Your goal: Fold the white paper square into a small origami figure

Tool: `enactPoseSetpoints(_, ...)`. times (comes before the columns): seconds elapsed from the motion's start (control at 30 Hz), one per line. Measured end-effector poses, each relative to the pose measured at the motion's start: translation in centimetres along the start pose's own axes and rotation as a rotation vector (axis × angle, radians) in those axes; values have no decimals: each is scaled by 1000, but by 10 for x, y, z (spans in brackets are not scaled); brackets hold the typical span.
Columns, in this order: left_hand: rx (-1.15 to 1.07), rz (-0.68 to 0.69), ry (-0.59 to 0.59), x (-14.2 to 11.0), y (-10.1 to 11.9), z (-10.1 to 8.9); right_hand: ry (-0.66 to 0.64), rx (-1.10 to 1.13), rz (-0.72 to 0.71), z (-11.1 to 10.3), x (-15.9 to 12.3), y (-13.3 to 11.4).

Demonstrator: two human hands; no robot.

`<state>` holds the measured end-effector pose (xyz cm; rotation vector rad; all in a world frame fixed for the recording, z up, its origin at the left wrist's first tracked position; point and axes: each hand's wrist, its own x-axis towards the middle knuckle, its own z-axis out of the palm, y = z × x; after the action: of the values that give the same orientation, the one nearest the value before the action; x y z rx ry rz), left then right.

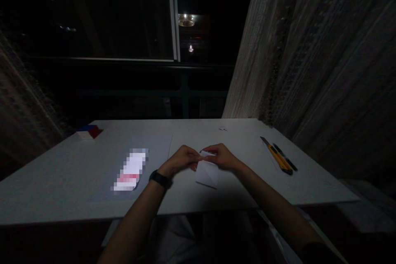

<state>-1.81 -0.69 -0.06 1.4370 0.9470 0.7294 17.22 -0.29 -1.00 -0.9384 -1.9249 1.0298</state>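
Note:
Between my two hands is a small folded piece of white paper, raised over the near middle of the white table. My left hand pinches its upper left edge, thumb and fingers pressed together. From the other side, my right hand grips the upper part, with the thumb laid across the front of the paper. The fingertips of both hands almost meet near the top. The paper's lower part hangs toward me and shows faint crease lines. A dark watch is on my left wrist.
On the white table, a phone with a blurred lit screen rests on a pale sheet. A puzzle cube is far left. Rightward lie a yellow utility knife and dark pen; paper scraps lie behind.

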Motion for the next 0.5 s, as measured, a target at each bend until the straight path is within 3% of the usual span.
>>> enactPoseSetpoints(0.17,-63,81,113,2,0,1,57,104,-26,-7,1,-2)
enactPoseSetpoints(0.3,-93,110,187,3,1,0,101,267,81,-10,2,0)
enactPoseSetpoints(0.5,-123,115,142,2,1,1,143,289,115,-10,3,-2)
